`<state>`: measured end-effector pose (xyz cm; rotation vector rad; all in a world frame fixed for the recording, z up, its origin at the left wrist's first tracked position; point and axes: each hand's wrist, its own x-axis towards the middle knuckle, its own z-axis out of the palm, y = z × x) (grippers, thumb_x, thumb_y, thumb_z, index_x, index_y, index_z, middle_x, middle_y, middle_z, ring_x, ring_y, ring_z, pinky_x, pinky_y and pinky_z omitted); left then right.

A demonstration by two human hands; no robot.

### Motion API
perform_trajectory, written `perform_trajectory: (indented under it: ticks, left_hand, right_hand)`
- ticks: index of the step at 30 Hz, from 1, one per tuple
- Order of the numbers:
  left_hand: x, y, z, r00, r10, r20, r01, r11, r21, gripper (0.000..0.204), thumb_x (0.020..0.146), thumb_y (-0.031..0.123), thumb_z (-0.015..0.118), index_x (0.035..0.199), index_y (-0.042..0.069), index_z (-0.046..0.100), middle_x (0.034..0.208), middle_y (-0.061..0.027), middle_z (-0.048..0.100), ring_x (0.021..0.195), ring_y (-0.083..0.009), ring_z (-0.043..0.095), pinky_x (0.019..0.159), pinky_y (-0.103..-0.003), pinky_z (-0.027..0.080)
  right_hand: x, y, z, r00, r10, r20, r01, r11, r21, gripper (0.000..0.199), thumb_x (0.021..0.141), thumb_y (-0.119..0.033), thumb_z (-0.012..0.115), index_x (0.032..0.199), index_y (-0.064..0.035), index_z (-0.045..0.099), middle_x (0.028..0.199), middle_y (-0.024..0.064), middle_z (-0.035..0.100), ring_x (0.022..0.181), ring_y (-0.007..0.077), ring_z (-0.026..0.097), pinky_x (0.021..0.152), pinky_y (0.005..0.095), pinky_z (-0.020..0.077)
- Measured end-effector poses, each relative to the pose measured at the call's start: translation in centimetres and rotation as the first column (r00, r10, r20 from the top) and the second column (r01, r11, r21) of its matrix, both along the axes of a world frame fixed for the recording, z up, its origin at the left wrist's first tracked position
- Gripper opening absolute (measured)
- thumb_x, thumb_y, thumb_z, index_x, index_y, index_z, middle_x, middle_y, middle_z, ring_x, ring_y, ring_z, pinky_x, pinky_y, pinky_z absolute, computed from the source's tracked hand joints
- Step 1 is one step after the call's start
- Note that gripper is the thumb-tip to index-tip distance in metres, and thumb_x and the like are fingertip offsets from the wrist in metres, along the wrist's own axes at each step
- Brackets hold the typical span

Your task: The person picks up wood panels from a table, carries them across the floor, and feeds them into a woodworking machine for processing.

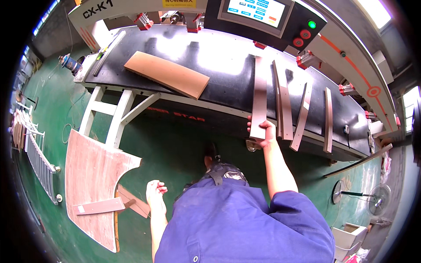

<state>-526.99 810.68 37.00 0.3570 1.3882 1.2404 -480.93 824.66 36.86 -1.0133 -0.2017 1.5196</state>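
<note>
My right hand [265, 133] grips the near end of a long, flat wooden board [260, 92], thumb on top. The board lies on the black machine table [228, 79], its near end reaching past the front edge. My left hand [156, 193] hangs low on the left, fingers loosely curled with nothing seen in them. Nearest to it is a curved wood-grain panel [94, 175] with a short strip [100, 206] lying across it. Right of the held board, several narrow wooden strips, such as this one [284, 105], rest on the table.
A wide tan board [166, 72] lies at the table's left. Above the table spans a white machine frame [351, 57] with red-tipped clamps and a lit control screen [255, 15]. A grey roller rack [41, 168] stands far left, a round-based stand [337, 192] at right.
</note>
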Motion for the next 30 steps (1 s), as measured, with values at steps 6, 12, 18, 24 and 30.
perform_trajectory:
  ticks: [6, 12, 18, 24, 30]
  left_hand:
    - [0.1, 0.6, -0.1, 1.0, -0.02, 0.004, 0.02, 1.0, 0.003, 0.013, 0.097, 0.02, 0.055, 0.101, 0.008, 0.058, 0.088, -0.0049, 0.06, 0.075, -0.0136, 0.058, 0.073, -0.029, 0.049]
    - [0.2, 0.6, -0.3, 1.0, -0.027, -0.004, 0.027, 0.999, -0.021, 0.013, 0.098, 0.02, 0.052, 0.1, 0.008, 0.058, 0.087, -0.0051, 0.059, 0.075, -0.0148, 0.057, 0.073, -0.03, 0.049]
    - [-0.1, 0.9, -0.6, 0.999, -0.042, -0.009, 0.041, 0.998, -0.037, 0.013, 0.098, 0.02, 0.053, 0.1, 0.008, 0.058, 0.087, -0.0049, 0.059, 0.075, -0.0147, 0.057, 0.072, -0.03, 0.049]
    - [0.2, 1.7, -0.5, 0.997, -0.076, -0.01, 0.075, 0.997, -0.03, 0.013, 0.098, 0.02, 0.054, 0.1, 0.008, 0.058, 0.087, -0.0048, 0.059, 0.075, -0.0143, 0.058, 0.072, -0.03, 0.049]
    - [0.8, 2.4, -0.5, 0.993, -0.114, -0.018, 0.113, 0.993, -0.033, 0.013, 0.098, 0.02, 0.054, 0.099, 0.008, 0.058, 0.086, -0.005, 0.06, 0.075, -0.0144, 0.059, 0.072, -0.03, 0.049]
  right_hand:
    - [-1.1, 1.3, -2.2, 0.026, 0.201, 0.979, 0.211, 0.956, -0.202, 0.073, 0.068, -0.014, 0.07, 0.136, -0.004, 0.044, 0.12, 0.0228, 0.055, 0.113, 0.0388, 0.056, 0.1, 0.0455, 0.0456]
    - [-3.3, 0.3, -2.3, -0.245, 0.361, 0.9, 0.26, 0.918, -0.298, 0.085, 0.067, -0.023, 0.08, 0.138, -0.0051, 0.039, 0.128, 0.0219, 0.048, 0.119, 0.0411, 0.048, 0.101, 0.0478, 0.0441]
    - [-3.3, -0.9, -3.7, -0.083, 0.211, 0.974, 0.306, 0.936, -0.177, 0.082, 0.07, -0.027, 0.08, 0.136, -0.0021, 0.04, 0.128, 0.0229, 0.051, 0.111, 0.0391, 0.056, 0.09, 0.0472, 0.0499]
    - [-0.5, -1.8, -3.6, 0.851, 0.179, 0.493, -0.026, 0.953, -0.301, 0.051, 0.084, -0.018, 0.073, 0.125, 0.0013, 0.051, 0.099, 0.0112, 0.066, 0.081, 0.02, 0.069, 0.058, 0.0331, 0.0571]
    - [-3.8, -3.2, -0.1, 0.786, 0.063, 0.615, -0.017, 0.997, -0.08, 0.029, 0.082, -0.014, 0.074, 0.102, -0.0048, 0.055, 0.086, 0.005, 0.065, 0.075, 0.0147, 0.066, 0.052, 0.0284, 0.0514]
